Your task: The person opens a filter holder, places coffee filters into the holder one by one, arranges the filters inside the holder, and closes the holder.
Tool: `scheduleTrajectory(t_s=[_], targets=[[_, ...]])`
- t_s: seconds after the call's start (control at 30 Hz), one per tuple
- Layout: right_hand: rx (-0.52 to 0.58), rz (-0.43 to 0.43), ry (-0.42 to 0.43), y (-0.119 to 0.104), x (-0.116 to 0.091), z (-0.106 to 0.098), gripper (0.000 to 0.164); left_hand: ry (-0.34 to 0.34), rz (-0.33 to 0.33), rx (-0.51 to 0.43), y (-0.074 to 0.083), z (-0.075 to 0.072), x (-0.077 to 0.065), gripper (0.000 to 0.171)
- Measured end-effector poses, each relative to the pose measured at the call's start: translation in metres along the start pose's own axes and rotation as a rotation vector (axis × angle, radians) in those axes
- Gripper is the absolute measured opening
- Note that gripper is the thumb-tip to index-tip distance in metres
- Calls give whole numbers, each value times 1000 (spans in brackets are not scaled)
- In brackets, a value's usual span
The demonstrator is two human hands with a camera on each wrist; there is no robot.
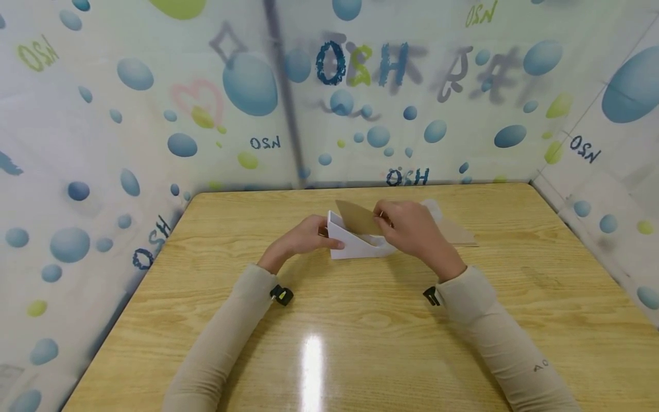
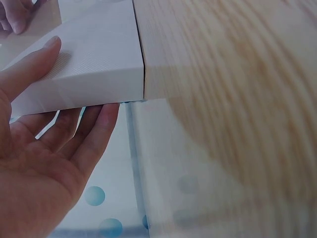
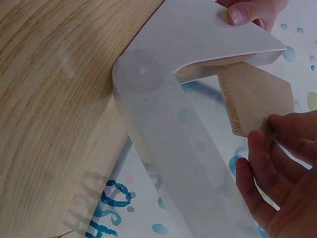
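Observation:
A white box-like holder (image 1: 355,245) with a sloping open top stands on the table. My left hand (image 1: 309,234) grips its tall end; in the left wrist view the thumb lies on one face and the fingers (image 2: 101,129) are behind the other. My right hand (image 1: 409,226) pinches a brown card (image 1: 352,217) by one edge, with the card at the holder's open top. The right wrist view shows the card (image 3: 257,99) with a row of short printed lines along one side.
A translucent, round-ended strip (image 3: 163,129) extends from the holder's low end. Another brown flat piece (image 1: 458,233) lies on the wooden table (image 1: 355,309) beyond my right hand. A patterned curtain-like wall (image 1: 329,137) stands behind the table's far edge.

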State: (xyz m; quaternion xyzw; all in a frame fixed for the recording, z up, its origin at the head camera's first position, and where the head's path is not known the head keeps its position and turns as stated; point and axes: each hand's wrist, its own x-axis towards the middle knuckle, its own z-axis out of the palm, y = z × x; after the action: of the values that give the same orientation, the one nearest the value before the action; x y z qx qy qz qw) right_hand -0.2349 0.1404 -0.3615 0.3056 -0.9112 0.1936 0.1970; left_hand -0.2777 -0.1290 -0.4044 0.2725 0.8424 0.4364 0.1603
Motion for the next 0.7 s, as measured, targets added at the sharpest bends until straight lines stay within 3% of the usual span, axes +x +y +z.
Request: scheduleTrajectory(t_s=[0.7], targets=[[-32, 22, -104, -1, 1, 7, 11, 5, -7, 26, 0, 1, -1, 36]])
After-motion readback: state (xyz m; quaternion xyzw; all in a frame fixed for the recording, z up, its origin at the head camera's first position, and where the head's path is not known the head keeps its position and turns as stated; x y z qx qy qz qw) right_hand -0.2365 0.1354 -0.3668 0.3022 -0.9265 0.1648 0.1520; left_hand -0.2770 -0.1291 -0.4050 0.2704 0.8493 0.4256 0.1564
